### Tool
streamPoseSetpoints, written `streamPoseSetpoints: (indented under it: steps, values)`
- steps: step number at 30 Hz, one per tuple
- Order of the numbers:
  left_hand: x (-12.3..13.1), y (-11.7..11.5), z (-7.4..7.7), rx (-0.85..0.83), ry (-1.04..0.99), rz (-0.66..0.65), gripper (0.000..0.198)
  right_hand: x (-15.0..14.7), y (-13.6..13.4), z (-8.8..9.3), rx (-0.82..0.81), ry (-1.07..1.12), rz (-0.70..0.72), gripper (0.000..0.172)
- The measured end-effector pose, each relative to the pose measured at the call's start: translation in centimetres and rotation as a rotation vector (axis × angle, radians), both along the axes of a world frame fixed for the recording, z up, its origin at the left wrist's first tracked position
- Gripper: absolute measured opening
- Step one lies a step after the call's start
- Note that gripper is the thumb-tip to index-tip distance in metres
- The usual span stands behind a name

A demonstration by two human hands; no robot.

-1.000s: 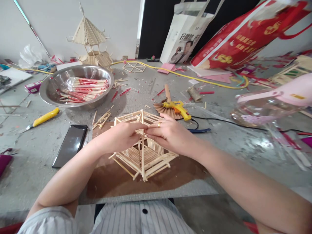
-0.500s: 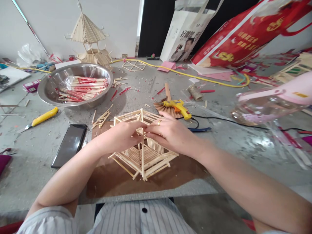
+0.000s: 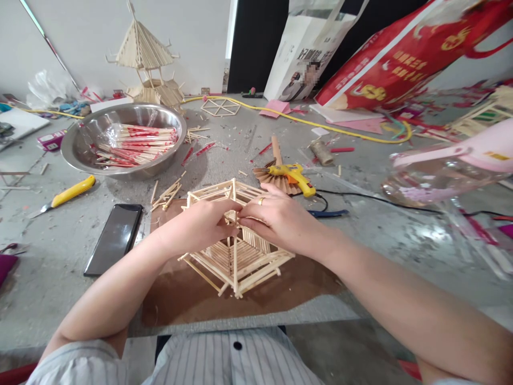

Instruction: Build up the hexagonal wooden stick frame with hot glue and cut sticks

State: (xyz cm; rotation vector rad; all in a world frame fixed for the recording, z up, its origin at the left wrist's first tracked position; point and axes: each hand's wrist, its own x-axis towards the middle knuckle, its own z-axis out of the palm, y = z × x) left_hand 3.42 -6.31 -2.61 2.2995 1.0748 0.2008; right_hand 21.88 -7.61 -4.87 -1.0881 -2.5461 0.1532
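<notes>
A hexagonal frame of thin wooden sticks point(image 3: 236, 262) stands on a brown board point(image 3: 192, 297) right in front of me. My left hand point(image 3: 200, 224) and my right hand point(image 3: 276, 216) meet over its middle, fingertips pinched together around a stick of the frame. The right hand wears a ring. What exactly lies between the fingertips is hidden by the fingers.
A yellow glue gun point(image 3: 290, 176) lies just behind the frame on a small fan. A steel bowl point(image 3: 80, 144) of wrapped sticks, a yellow knife point(image 3: 66, 193) and a black phone point(image 3: 114, 238) lie to the left. A finished stick pagoda point(image 3: 146, 64) stands at the back; a clear jug point(image 3: 441, 174) on the right.
</notes>
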Motion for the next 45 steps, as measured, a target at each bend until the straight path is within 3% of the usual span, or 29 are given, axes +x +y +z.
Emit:
streamPoseSetpoints:
  steps: [39, 45]
  values:
    - [0.27, -0.10, 0.13, 0.029, 0.011, 0.002, 0.028, 0.10, 0.05, -0.34, 0.039, 0.010, -0.017, 0.017]
    - [0.02, 0.00, 0.15, 0.025, -0.003, -0.040, 0.024, 0.20, 0.26, -0.15, 0.075, -0.043, 0.044, 0.018]
